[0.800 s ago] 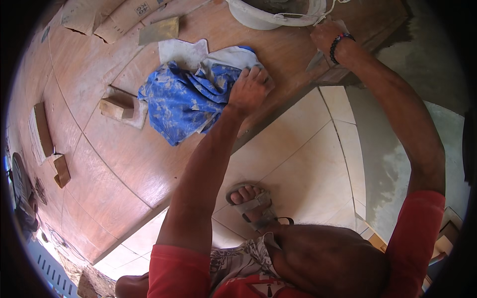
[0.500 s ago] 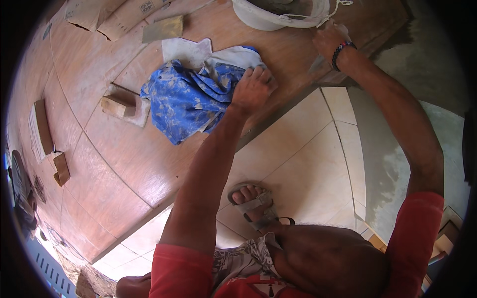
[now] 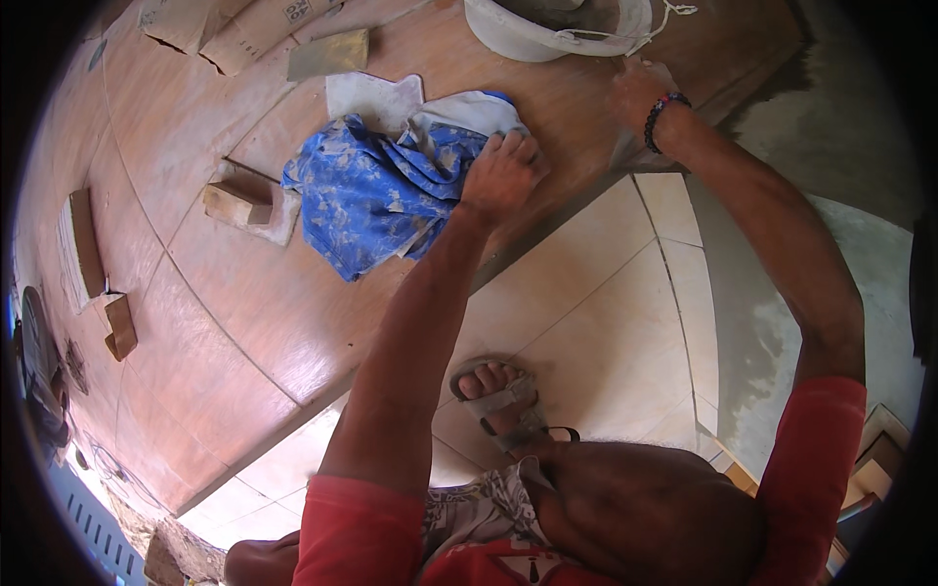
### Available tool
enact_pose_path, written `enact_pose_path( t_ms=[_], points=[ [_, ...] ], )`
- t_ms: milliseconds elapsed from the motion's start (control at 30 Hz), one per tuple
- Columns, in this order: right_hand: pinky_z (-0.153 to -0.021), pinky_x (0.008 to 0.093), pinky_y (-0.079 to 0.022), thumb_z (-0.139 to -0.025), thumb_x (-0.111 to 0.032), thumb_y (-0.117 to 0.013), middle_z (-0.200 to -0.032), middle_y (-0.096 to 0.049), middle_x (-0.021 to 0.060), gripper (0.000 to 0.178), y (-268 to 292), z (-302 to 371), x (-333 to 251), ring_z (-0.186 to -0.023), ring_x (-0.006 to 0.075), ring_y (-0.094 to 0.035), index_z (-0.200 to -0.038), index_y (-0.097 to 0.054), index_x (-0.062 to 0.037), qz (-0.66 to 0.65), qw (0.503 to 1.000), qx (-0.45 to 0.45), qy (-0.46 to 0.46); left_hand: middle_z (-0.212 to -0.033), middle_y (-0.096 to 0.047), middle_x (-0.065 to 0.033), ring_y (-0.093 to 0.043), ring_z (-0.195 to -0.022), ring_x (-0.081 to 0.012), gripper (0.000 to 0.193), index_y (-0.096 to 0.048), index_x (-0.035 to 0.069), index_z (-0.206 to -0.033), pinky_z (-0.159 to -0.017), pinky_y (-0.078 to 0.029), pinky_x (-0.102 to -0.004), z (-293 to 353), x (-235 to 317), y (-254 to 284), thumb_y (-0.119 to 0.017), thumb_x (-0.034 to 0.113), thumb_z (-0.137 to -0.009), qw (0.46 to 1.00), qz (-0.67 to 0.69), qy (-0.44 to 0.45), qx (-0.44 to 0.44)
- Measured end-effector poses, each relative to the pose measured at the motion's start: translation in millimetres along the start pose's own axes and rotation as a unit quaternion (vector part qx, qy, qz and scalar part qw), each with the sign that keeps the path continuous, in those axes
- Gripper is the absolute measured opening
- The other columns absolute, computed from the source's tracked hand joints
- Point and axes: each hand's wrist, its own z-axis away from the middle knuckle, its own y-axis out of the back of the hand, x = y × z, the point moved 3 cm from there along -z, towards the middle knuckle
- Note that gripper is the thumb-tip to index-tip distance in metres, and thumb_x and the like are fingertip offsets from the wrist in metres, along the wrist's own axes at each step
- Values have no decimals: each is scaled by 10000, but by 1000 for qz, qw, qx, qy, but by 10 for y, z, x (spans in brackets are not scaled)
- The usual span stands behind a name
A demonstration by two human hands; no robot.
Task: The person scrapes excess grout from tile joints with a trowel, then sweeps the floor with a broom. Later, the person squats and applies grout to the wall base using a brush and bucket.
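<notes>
A crumpled blue patterned cloth [image 3: 376, 195] with a white cloth [image 3: 376, 98] under its far edge lies on the brown floor tiles [image 3: 244, 322]. My left hand [image 3: 503, 171] rests flat on the cloth's right end, fingers stretched out and close together, near the step where the brown tiles meet the cream tiles [image 3: 586, 303]. My right hand [image 3: 640, 93], with a bead bracelet on the wrist, presses down on the brown tile edge farther right, next to a white bucket [image 3: 557, 24]. A grey patch shows under that hand; what the palm holds is hidden.
Cardboard pieces [image 3: 254, 29] and a flat grey piece [image 3: 327, 54] lie at the top left. A wooden block [image 3: 239, 200] sits left of the cloth, brown tile offcuts [image 3: 83, 239] farther left. My sandalled foot [image 3: 503, 400] stands on the cream tiles. Bare grey cement [image 3: 762, 322] runs along the right.
Both hands stay almost where they were. The right hand has slid slightly along the tile edge, and the view has shifted a little.
</notes>
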Motion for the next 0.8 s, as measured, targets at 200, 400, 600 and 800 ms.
enact_pose_path(
  t_ms=[200,400,600,800],
  points=[
    [-875,368,-472,-837,-156,-564,-996,-664,41,184,-4,-83,-41,-1051,240,-549,-941,-715,-145,-30,999,15,-17,-1023,-499,-29,-464,-1029,-204,232,-653,195,-972,-901,-377,-353,17,-24,-23,-536,155,-776,1000,12,0,2],
    [-900,382,-460,-835,-122,-547,-973,-663,40,184,-191,-153,31,-1033,225,-562,-914,-712,-142,-41,993,84,67,-1025,-498,-34,-463,-1044,-217,225,-642,189,-971,-900,-381,-364,0,4,-6,-538,161,-774,1000,-18,2,-6],
    [-860,377,-474,-831,-122,-528,-956,-667,23,193,-172,-193,50,-988,228,-586,-879,-713,-150,-10,994,83,68,-1032,-501,-39,-460,-1058,-222,223,-643,187,-966,-900,-384,-370,18,-34,-16,-530,159,-775,1000,-15,0,10],
    [-826,353,-496,-821,-126,-537,-935,-669,35,183,-387,-227,131,-979,229,-599,-837,-718,-146,-25,995,72,70,-1028,-499,-40,-461,-1041,-223,223,-649,182,-964,-913,-375,-367,-2,11,-21,-530,161,-777,1000,11,3,12]
  ],
)
